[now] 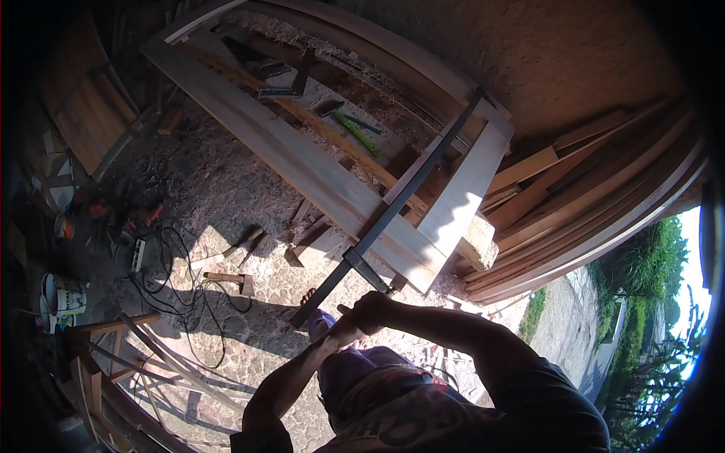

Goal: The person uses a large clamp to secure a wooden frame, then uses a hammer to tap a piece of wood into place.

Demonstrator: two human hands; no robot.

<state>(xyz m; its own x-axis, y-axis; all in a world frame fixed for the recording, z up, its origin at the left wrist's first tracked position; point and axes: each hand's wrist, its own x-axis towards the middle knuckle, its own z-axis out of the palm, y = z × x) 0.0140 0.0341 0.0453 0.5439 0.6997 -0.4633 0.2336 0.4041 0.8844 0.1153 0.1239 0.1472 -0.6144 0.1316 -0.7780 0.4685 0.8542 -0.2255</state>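
A long dark bar clamp point(414, 181) lies across the end of a pale wooden frame point(302, 167). Its sliding jaw point(362, 266) sits by the frame's near corner, and a screw runs from it against the wood's edge. My right hand point(371, 312) is closed round the handle end of that screw. Close against it, my left hand point(345, 333) is closed too, lower along the same handle. The handle itself is hidden by my fingers. The bar's free end sticks out beyond the jaw, left of my hands.
On the ground lie a hatchet point(243, 281), a mallet-like tool point(253, 240) and black cable point(198, 311). Inside the frame are a try square point(300, 79) and a green tool point(361, 137). Stacked boards point(596, 192) curve along the right. A wooden chair-like frame point(113, 362) stands lower left.
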